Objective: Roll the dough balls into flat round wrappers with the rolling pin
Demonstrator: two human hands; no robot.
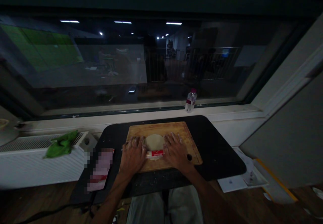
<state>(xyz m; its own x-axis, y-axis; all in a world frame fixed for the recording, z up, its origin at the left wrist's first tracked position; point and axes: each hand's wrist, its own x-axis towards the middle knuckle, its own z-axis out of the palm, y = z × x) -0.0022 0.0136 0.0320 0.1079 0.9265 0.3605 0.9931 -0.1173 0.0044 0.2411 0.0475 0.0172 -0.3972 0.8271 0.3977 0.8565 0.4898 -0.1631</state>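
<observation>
A rolling pin (156,153) with a red-and-white label lies crosswise over a flat round of pale dough (154,142) on a wooden cutting board (161,127). My left hand (133,153) covers the pin's left end, its floury fingers reaching forward over the board. On the pin's right end rests my right hand (176,150), also dusted with flour. Only the middle of the pin shows between them; both ends are hidden under my palms. The dough spreads beyond the pin, mostly on the far side.
The board sits on a black table (214,150) speckled with crumbs. Left of it lies a pinkish packet (102,170), partly blurred. A plastic bottle (191,101) stands on the windowsill. A green cloth (62,145) drapes over the white radiator (37,166).
</observation>
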